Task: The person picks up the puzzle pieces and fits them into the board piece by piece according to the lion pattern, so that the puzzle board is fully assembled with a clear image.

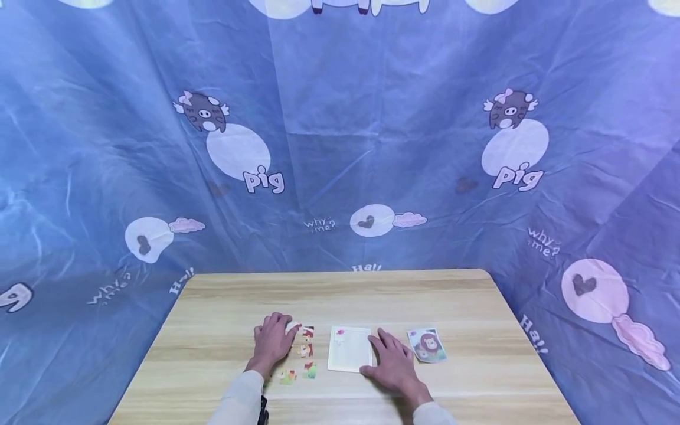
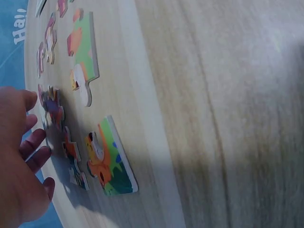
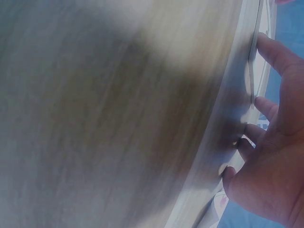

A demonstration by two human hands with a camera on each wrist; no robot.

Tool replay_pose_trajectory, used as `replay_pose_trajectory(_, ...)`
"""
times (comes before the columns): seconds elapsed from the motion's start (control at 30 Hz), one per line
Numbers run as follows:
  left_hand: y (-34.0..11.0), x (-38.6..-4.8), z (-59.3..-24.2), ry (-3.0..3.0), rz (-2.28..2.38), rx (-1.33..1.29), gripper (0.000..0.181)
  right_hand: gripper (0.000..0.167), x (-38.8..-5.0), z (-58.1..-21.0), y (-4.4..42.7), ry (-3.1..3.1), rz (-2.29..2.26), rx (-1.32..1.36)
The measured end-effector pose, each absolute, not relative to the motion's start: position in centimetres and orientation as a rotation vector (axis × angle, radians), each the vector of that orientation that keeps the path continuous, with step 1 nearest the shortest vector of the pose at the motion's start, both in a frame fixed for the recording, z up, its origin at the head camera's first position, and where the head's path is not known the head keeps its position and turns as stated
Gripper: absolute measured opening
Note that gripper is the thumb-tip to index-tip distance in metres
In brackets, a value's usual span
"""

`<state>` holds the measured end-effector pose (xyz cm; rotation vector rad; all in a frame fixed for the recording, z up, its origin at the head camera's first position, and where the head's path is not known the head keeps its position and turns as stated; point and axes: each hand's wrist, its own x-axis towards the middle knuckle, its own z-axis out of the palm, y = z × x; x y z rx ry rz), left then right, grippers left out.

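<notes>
A white square puzzle tray (image 1: 349, 354) lies on the table, with one pink-and-white piece (image 1: 339, 335) in its upper left corner. My right hand (image 1: 392, 361) touches the tray's right edge with thumb and index finger; in the right wrist view that hand (image 3: 273, 142) has its fingers spread along the edge. The left hand (image 1: 272, 339) is over the left side of the loose puzzle pieces (image 1: 304, 350), fingers loosely bent. In the left wrist view the hand (image 2: 21, 156) hovers near several pieces, beside a green-and-orange one (image 2: 114, 161); no piece shows in its grip.
A picture card with a lion (image 1: 427, 345) lies right of the right hand. Green pieces (image 1: 310, 370) lie nearer the front, between the left hand and the tray. Blue patterned cloth (image 1: 329, 147) hangs behind and beside the wooden table (image 1: 340, 289).
</notes>
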<state>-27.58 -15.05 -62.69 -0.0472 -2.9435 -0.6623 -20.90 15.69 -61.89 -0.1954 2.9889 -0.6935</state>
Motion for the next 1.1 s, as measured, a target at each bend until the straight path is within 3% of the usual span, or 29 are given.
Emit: replay_pose_trajectory(1.1, -15.1, -26.4, -63.3, -2.864, -0.667, -0.079, 0.023, 0.082, -20.4, -62.5, 16.3, 3.007, -0.707, -0.22)
